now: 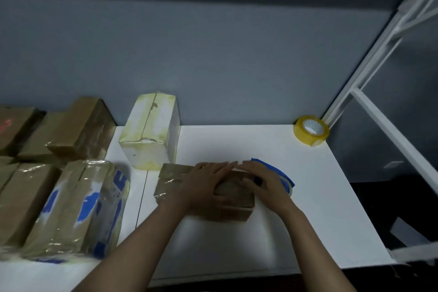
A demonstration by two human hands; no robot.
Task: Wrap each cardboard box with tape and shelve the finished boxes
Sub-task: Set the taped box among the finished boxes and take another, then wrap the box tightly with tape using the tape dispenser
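Observation:
A brown cardboard box [233, 199], partly covered in shiny clear tape, lies on the white table [272, 232] in front of me. My left hand [201, 185] lies flat on its top with the fingers stretched toward the right. My right hand [263, 180] rests on the box's right end, and its fingers curl over a blue tape dispenser [282, 173] that holds a roll of clear tape. The dispenser sits against the box's right side. How far the tape runs around the box is hidden under my hands.
A yellow tape roll [311, 130] lies at the table's back right corner. A white box with yellowish tape [151, 130] stands behind the brown one. Several taped brown boxes [71, 204] crowd the left. A white shelf frame [391, 59] rises on the right.

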